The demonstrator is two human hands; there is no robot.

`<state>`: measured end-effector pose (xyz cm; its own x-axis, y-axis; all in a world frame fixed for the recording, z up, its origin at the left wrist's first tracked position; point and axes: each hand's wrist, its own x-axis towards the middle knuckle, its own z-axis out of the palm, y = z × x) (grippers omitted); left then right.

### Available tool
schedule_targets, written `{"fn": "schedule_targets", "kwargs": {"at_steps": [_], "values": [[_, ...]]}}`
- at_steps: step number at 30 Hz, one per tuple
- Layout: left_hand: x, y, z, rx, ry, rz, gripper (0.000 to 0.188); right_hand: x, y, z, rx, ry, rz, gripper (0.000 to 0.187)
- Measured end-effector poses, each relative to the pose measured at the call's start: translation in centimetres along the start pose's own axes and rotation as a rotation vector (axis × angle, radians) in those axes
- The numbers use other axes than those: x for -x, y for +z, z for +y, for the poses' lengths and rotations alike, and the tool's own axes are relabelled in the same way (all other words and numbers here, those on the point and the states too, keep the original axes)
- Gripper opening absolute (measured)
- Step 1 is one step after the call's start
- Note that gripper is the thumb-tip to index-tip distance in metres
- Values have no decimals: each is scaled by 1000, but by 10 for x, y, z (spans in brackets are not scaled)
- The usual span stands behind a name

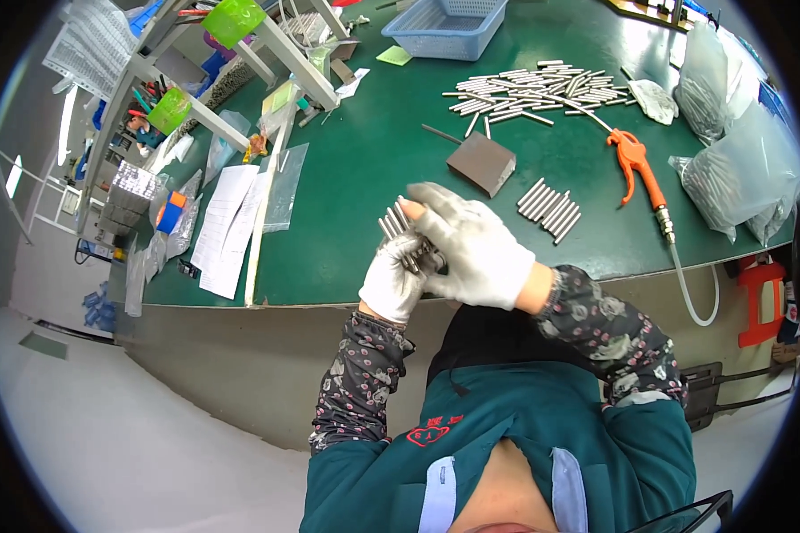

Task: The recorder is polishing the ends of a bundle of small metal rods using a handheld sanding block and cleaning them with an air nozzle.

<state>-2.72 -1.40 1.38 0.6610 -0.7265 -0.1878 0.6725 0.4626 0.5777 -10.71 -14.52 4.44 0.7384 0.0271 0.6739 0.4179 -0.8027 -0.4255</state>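
A bundle of short metal pins (395, 222) is gripped in my left hand (391, 277), closed around them in a white glove, ends sticking up. My right hand (480, 244), also gloved, lies across the bundle with its fingers stretched out and slightly blurred. One bare fingertip is beside the pin ends; the right palm is hidden. Just beyond my hands, a dark brown rectangular block (483, 164) rests on the green table (356, 169). To its right lies a neat row of similar pins (549, 210). A large loose pile of pins (542, 91) spreads farther back.
An orange air blow gun (636, 164) with a pale hose lies at the right, near plastic bags (742, 169) of contents I cannot make out. A blue basket (449, 28) stands at the back. Papers (229, 226) and a shelf frame (298, 62) occupy the left.
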Motion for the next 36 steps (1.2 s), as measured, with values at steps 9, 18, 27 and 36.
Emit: {"fn": "schedule_targets", "kwargs": {"at_steps": [9, 18, 27, 36], "values": [[13, -4, 4, -168, -26, -94, 42, -13, 12, 7, -94, -61, -107, 65], [8, -2, 2, -185, -73, -31, 35, -15, 18, 31, -220, -86, -271, 79], [-3, -6, 7, -261, 16, -55, 30, -7, 24, 34, -483, 201, -181, 70], [-15, -20, 6, -587, 332, 42, 48, 0, 28, 41, -574, 356, -65, 50]]}}
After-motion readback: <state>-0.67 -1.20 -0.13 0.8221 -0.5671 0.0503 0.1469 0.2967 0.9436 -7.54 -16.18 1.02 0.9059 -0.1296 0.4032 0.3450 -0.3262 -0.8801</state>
